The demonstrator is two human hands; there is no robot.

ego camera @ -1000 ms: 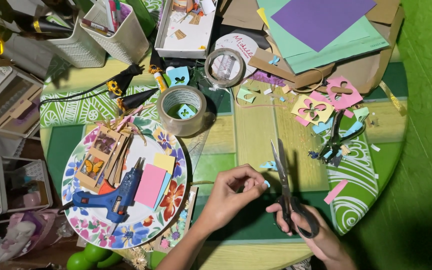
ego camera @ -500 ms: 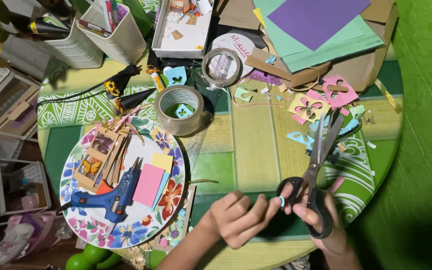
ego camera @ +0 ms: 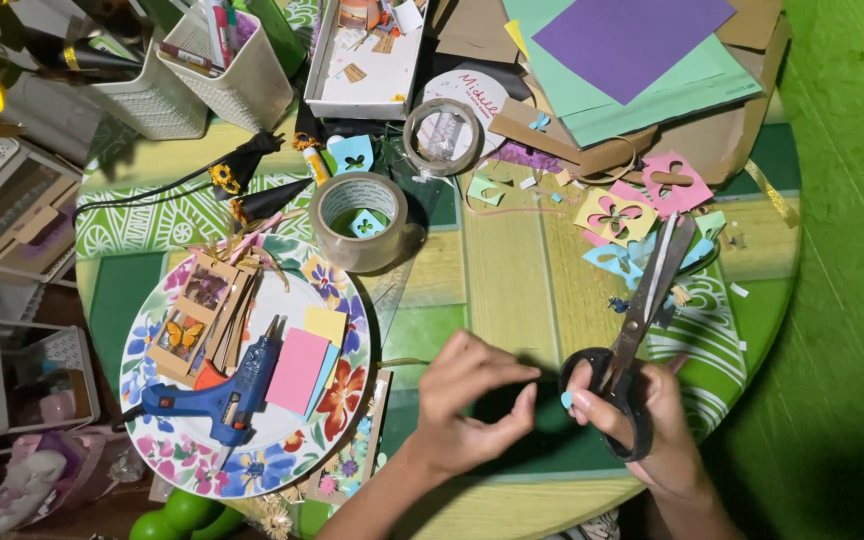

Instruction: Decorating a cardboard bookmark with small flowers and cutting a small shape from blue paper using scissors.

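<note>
The long scissors with shiny metal blades and smooth black plastic loops point(ego camera: 640, 330) catch the light. The round worktop point(ego camera: 502, 270) carries a glossy, smooth printed covering in green and yellow. The wide roll of clear brownish tape point(ego camera: 357, 220) looks slick and shiny. The blue plastic glue gun point(ego camera: 222, 392) has a smooth, faintly glossy shell and lies on a glazed flowered plate point(ego camera: 152, 350). The purple and mint paper sheets point(ego camera: 632, 45) look matt, as do the pink and yellow paper cut-outs point(ego camera: 642, 200).

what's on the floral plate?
On the floral plate: a blue glue gun, pink and yellow paper squares, and a small wooden frame with a butterfly. The plate's pattern beneath these is covered.
</note>
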